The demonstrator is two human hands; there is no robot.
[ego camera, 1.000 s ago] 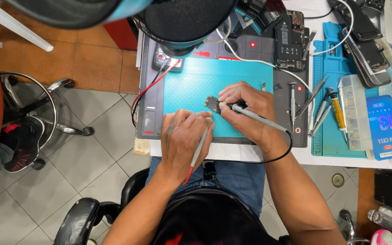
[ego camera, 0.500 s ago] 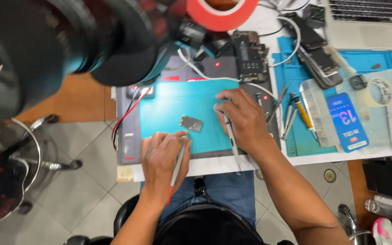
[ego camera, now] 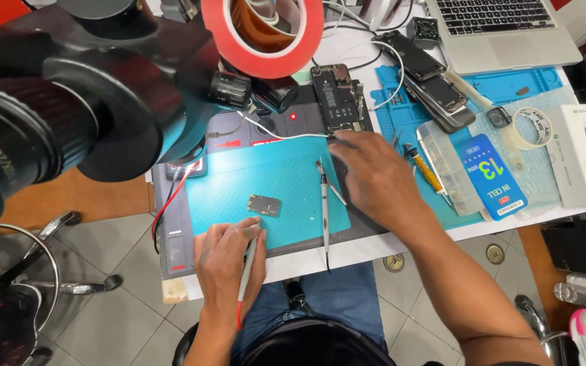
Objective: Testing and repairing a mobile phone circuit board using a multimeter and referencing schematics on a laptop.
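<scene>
While left hand [ego camera: 228,261] pinches thin probe [ego camera: 245,278] | right hand [ego camera: 378,179] flat, grip apart — textured teal mat [ego camera: 266,176]

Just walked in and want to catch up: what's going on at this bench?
A person sits at a repair bench with a microscope overhead. The left hand holds a thin red-tipped probe at the near edge of the teal mat, close to a small circuit board lying on it. The right hand reaches toward the opened phone. A second probe lies loose on the mat.
</scene>
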